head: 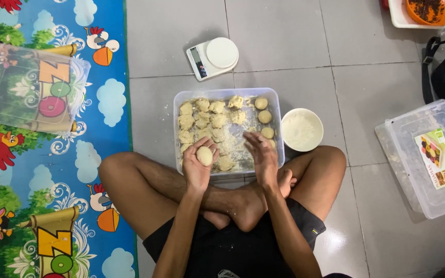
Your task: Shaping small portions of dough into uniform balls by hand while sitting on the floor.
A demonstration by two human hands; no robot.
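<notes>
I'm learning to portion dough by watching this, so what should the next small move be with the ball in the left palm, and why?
Probably set the dough ball down beside the three smooth balls at the tray's right edge. It already looks round in the open left hand, the right hand is lifted off it, and the rough pieces lie to the left.

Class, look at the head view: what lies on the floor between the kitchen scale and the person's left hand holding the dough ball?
In the head view, the clear tub of rough dough pieces lies between the scale and the left hand cupping the dough ball.
</notes>
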